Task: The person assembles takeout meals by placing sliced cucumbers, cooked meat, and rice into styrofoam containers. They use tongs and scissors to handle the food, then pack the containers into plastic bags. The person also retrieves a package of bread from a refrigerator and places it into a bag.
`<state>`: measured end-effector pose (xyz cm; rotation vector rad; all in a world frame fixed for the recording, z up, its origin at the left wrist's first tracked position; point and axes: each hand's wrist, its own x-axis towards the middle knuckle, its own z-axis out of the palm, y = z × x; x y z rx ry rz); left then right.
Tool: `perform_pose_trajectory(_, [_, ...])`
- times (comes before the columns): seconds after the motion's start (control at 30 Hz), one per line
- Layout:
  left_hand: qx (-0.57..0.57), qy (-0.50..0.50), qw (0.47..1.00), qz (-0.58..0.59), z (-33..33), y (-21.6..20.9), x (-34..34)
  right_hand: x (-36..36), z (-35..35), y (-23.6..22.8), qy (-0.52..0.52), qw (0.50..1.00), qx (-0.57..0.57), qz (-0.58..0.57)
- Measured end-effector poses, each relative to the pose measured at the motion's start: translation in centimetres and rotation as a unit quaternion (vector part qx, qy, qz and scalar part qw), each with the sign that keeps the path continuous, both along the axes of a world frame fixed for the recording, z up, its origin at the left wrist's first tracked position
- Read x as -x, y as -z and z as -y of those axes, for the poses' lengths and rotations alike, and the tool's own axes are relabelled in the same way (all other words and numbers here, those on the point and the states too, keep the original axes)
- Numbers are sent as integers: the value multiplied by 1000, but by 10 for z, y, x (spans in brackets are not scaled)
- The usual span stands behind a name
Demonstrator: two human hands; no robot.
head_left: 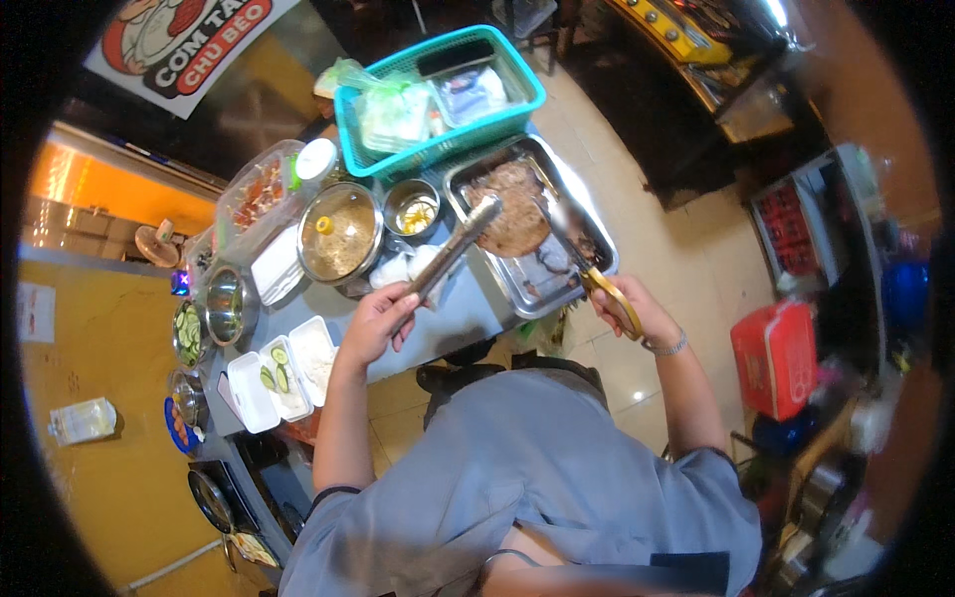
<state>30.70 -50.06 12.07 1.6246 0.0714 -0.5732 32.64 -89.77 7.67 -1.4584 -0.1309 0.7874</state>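
My left hand [376, 323] is closed around long metal tongs [450, 254], whose tips reach the near-left side of a piece of browned meat [517, 214]. The meat lies in a rectangular metal tray [509, 281] with smaller dark pieces around it. In my right hand [642, 310] are scissors with yellow handles [615, 297]; their blades point into the tray beside the meat. Whether the blades touch the meat cannot be made out. Left of the tray, an open white foam box [255, 396] holds cucumber slices [279, 376].
Behind the tray stands a teal plastic basket [438, 157] with plastic bags. A glass-lidded pot [340, 235], a small metal pot [412, 185] and a metal bowl [231, 306] crowd the left. On the right are a red box [776, 360] and tiled floor [637, 353].
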Motion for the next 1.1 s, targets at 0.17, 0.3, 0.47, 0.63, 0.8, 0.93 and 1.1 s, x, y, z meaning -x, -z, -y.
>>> perform_pose_trajectory(0.17, [21, -37, 999, 20, 4, 5, 9, 7, -12, 17, -80, 991, -39, 99])
perform_pose_trajectory(0.3, [-5, -51, 998, 27, 1, 3, 15, 0, -26, 3, -10, 998, 63, -15])
perform_pose_trajectory(0.47, [-1, -79, 996, 49, 7, -1, 19, 2, -27, 10, -14, 998, -54, 26])
perform_pose_trajectory(0.63, [-11, -80, 995, 52, 19, 3, 21, 6, -32, 14, -63, 987, -49, 143])
perform_pose_trajectory(0.8, [3, -102, 992, 71, 19, 2, 24, 0, -31, -1, -42, 998, 49, 27])
perform_pose_trajectory(0.93, [10, -134, 989, 61, 26, 8, 29, 3, -36, 11, -56, 997, -58, 2])
perform_pose_trajectory(1.1, [-11, -185, 981, 48, 17, 15, 54, -1, -62, 15, -140, 986, -55, 78])
